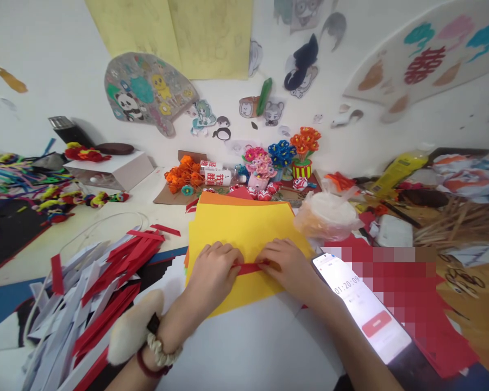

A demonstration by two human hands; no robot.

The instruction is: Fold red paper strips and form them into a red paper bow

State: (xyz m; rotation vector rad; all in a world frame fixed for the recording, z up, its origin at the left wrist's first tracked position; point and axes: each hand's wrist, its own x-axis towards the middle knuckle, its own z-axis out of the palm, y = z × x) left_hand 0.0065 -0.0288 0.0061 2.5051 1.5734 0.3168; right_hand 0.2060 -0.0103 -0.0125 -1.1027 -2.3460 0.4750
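Between my two hands a narrow red paper strip [248, 269] lies across the yellow paper [244, 228]. The fingers of my left hand [215, 266] pinch its left end. At the right end, my right hand [283, 263] pinches it too. Under the yellow sheet, edges of orange paper [228, 199] stick out at the back. White paper [252, 342] spreads below my wrists. Left of my left arm is a pile of red and white paper strips [101, 282].
A phone [362, 309] with a running timer lies beside my right forearm, next to red paper [440, 320]. Behind stand a plastic-wrapped container [328, 214], craft flowers [305, 146] and a fallen white bottle [220, 176]. Scissors [460, 279] lie far right.
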